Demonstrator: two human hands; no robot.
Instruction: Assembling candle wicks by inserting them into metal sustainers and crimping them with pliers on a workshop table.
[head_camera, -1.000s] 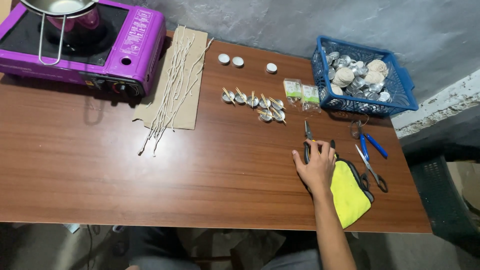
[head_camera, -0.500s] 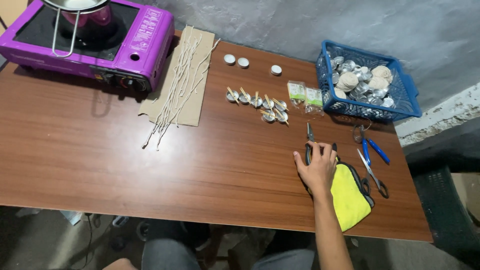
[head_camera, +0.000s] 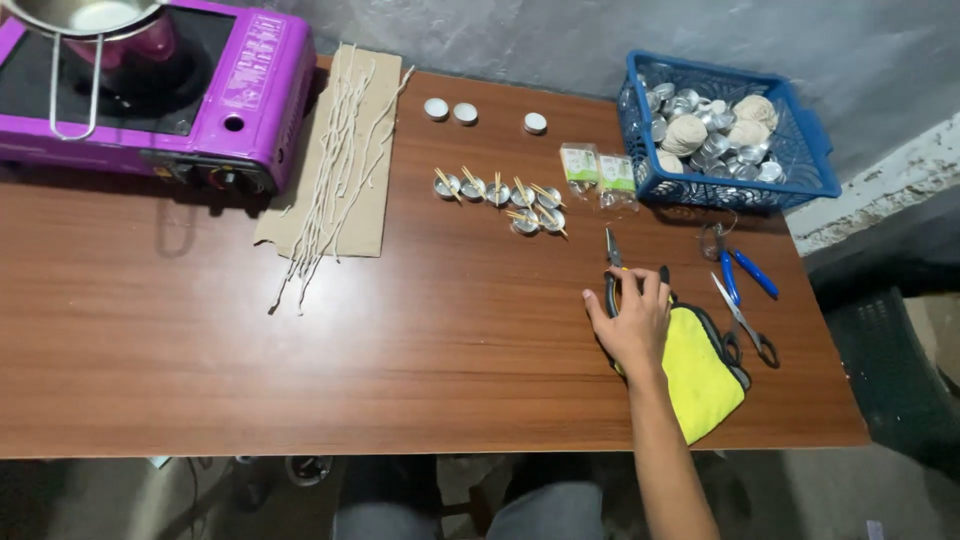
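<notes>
The pliers (head_camera: 612, 268) remain covered on the counter (head_camera: 300, 360) by the right hand (head_camera: 632, 325), fingers (head_camera: 640, 290) curled over the handles; nothing is lifted.

I look down on a brown wood-grain table (head_camera: 200, 370) set against a rough grey plaster wall (head_camera: 520, 40); a pale concrete ledge (head_camera: 880, 200) runs at the right.

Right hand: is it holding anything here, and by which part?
The right hand lies on the black handles of the pliers, which rest flat on the table. Whether the fingers have closed around them cannot be told. The left hand is out of view.
</notes>
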